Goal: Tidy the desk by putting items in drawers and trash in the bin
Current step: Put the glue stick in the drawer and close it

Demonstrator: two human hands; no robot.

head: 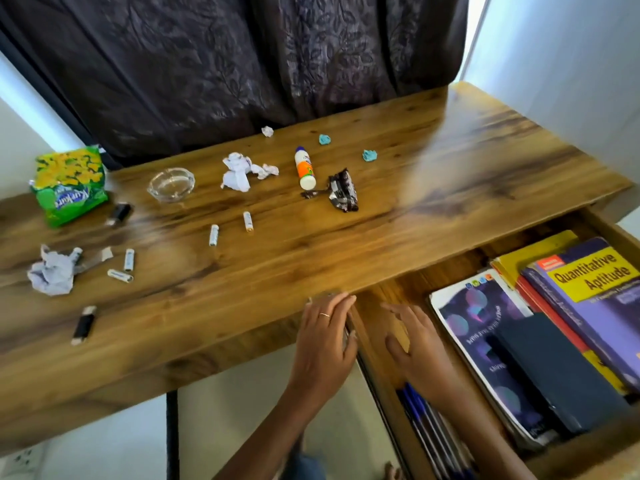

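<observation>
Drawer [381, 341] open; both hands [325, 337] relaxed above it.

The scene is bright with soft daylight, which enters at the top right beside the dark curtain [242, 64]. A pale glare lies on the right part of the table [450, 150]. Shadows are weak. The wide lens bends the table edges. The picture is a little blurred, most at the left.
</observation>
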